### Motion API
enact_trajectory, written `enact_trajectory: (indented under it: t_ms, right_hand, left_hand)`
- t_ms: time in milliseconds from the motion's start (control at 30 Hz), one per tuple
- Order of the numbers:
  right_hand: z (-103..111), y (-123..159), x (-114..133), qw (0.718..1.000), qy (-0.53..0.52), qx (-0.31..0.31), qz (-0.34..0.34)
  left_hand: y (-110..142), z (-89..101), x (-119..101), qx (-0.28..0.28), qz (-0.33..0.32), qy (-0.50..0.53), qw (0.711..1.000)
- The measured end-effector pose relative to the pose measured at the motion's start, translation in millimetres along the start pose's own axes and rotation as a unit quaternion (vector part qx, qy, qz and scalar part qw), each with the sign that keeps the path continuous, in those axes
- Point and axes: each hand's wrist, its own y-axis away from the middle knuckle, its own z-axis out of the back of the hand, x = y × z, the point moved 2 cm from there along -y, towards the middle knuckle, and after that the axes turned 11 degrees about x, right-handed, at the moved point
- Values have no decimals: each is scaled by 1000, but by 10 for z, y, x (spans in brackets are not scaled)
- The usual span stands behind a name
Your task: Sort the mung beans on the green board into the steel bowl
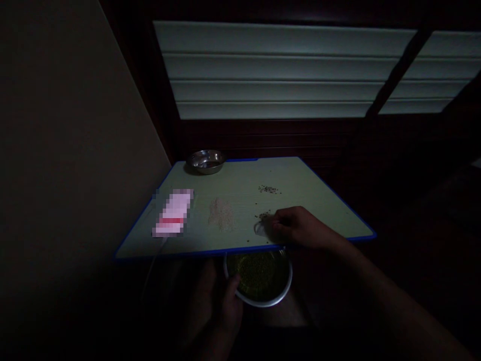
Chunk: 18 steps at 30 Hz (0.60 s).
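My left hand [232,303] grips the near-left rim of a metal bowl [265,303], its thumb over the edge. The bowl is below the table's front edge and holds small greenish grains [257,271], like beans. Over the front right of the table, my right hand [295,225] is closed on a small pale, see-through piece with a rounded outline [260,228]; its kind is too dark to make out. Close beyond that piece are a few dark grains [263,215]. Farther back lies another scatter of dark grains [269,189].
The pale table [240,175] has a blue edge. On it are a spread of pinkish-white grains [221,214], a lit, blurred-out phone [173,213] with a cable, and a shiny metal bowl [206,163] at the back left. Behind stands a dark-framed slatted panel [278,70]; a wall [82,110] borders the left.
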Motion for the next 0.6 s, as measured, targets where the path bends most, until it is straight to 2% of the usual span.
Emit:
enact_trajectory:
  t_ms: [233, 400, 500, 600]
  right_hand:
    - [-193, -60, 137, 1000, -7, -10, -27]
    - [-246, -70, 246, 999, -26, 18, -15]
    - [-237, -94, 235, 999, -50, -2, -12]
    - [-209, -179, 237, 999, -32, -37, -12]
  left_hand:
    - [-20, 34, 66, 7, 38, 27, 999]
    - [-69, 118, 139, -11, 57, 47, 997]
    - [-85, 144, 164, 8, 37, 32, 999]
    - [-114, 211, 216, 5, 0, 8, 1000]
